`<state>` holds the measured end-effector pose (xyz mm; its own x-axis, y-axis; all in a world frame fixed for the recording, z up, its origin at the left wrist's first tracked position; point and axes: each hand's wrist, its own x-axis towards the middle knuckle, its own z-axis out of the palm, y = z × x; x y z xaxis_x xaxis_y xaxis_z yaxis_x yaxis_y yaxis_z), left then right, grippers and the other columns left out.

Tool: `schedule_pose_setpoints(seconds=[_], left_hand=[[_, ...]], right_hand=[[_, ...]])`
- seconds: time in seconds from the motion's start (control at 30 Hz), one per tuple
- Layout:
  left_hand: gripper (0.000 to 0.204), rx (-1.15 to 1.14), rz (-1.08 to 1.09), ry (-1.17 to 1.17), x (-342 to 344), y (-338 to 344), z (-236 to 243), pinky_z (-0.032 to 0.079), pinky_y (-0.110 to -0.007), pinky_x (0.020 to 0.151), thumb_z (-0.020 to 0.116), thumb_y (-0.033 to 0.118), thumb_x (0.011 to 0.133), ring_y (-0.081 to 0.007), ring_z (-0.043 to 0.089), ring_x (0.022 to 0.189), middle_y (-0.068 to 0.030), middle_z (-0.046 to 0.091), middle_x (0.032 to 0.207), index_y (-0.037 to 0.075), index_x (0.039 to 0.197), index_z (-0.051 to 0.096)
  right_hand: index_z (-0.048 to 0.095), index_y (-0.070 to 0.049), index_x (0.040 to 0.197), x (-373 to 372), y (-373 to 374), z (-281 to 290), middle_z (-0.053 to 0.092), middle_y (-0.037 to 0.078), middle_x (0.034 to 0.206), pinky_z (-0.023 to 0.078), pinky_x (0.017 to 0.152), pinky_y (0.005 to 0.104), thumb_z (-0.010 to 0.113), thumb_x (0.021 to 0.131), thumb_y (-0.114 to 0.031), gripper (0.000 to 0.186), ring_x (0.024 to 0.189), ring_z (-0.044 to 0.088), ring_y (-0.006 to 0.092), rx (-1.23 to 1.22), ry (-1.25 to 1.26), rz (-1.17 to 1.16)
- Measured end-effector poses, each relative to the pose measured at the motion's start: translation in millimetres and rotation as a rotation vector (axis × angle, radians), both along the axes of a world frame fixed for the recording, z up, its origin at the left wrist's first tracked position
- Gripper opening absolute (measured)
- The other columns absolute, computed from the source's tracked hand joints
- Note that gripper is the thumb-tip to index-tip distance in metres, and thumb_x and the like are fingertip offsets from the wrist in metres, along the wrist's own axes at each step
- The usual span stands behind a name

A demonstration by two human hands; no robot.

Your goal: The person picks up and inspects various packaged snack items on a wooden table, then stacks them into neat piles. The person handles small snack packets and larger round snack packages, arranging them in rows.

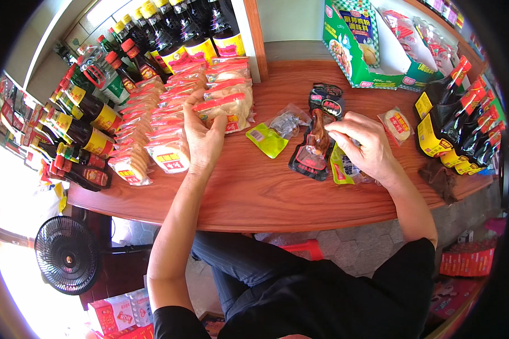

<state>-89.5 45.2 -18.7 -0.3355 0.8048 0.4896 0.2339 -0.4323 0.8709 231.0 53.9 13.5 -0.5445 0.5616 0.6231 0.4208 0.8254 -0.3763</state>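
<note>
Wooden table point(254, 198) beneath food packets point(171, 157)

Table point(249, 195): smooth, glossy wood grain. On its left, biscuit packets point(171, 153): shiny, crinkled clear plastic. Table middle, black pouch point(310, 161): glossy plastic film. Table's back right, green carton point(338, 48): smooth printed cardboard.

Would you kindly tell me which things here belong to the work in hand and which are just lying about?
At work:
Left hand, holding a clear packet of round cakes
Right hand, beside the black drumstick pouch and yellow-green packets

Lying about:
Dark sauce bottles
Black fan
Green display carton
</note>
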Motion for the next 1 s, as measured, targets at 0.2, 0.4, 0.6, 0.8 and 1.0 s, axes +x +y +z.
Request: schedule_pose_setpoints(seconds=[0.2,0.4,0.6,0.8,1.0], left_hand=[[0.070,-0.008,0.092,0.197,5,-4,-1,0.048,-0.022,0.078,0.053,-0.018,0.078,-0.0119,0.057,0.101,-0.0088,0.047,0.137,0.005,0.142,0.038],[0.072,0.238,0.447,0.765,28,-19,9,0.038,-0.044,0.109,0.062,-0.004,0.074,-0.0376,0.039,0.135,-0.0208,0.041,0.144,0.003,0.143,0.040],[0.057,0.412,0.470,1.132,59,-38,28,0.030,-0.054,0.113,0.065,-0.001,0.074,-0.0445,0.035,0.137,-0.0218,0.039,0.148,0.006,0.130,0.056],[0.032,0.320,0.027,0.942,69,-44,33,0.048,-0.044,0.093,0.066,-0.005,0.073,-0.0333,0.060,0.102,-0.0147,0.062,0.111,0.002,0.104,0.066],[0.064,0.034,-0.120,1.049,108,-28,13,0.042,-0.049,0.104,0.071,0.007,0.077,-0.0412,0.050,0.121,-0.0213,0.052,0.133,0.004,0.137,0.047]], right_hand=[[0.070,-0.001,0.095,7,6,-3,0.063,0.012,0.080,0.050,0.059,0.0392,0.071,0.086,-0.007,0.012,0.069,0.064,0.0305,0.019,-0.014,-0.040],[0.069,-0.001,0.095,11,18,-1,0.059,0.010,0.077,0.047,0.056,0.0349,0.070,0.089,-0.011,0.011,0.062,0.060,0.0248,-0.012,0.128,-0.154],[0.069,-0.003,0.103,18,26,-4,0.060,0.010,0.088,0.050,0.069,0.0382,0.071,0.088,-0.016,0.021,0.080,0.062,0.0242,0.025,0.028,-0.144],[0.062,-0.010,0.129,5,7,-6,0.053,0.012,0.131,0.039,0.104,0.0457,0.079,0.078,-0.038,0.060,0.127,0.048,0.0312,-0.012,-0.338,0.097],[0.069,-0.005,0.107,17,6,3,0.063,0.008,0.104,0.041,0.091,0.0392,0.069,0.085,-0.047,0.047,0.106,0.060,0.0255,0.010,-0.395,0.030]])
